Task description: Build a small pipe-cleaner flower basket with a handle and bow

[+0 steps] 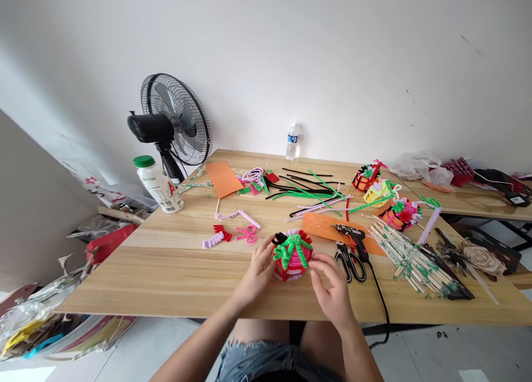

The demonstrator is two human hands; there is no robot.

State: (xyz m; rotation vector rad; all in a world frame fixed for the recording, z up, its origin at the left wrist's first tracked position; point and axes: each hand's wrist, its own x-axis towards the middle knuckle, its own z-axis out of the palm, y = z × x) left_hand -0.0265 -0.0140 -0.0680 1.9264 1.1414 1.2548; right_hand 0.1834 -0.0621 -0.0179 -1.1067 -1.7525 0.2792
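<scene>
A small round piece made of fuzzy pipe cleaners, with green strands on top and pink, red and black parts, rests on the wooden table near its front edge. My left hand is at its left side, fingers against it. At the right side my right hand has its fingers apart, the fingertips touching or close to the piece. A pink looped pipe cleaner and red and lilac coils lie to the left.
Scissors and a glue gun with a cable lie at right, beside wrapped sticks. Behind are loose pipe cleaners, finished-looking baskets and a water bottle. A white bottle and fan stand at left.
</scene>
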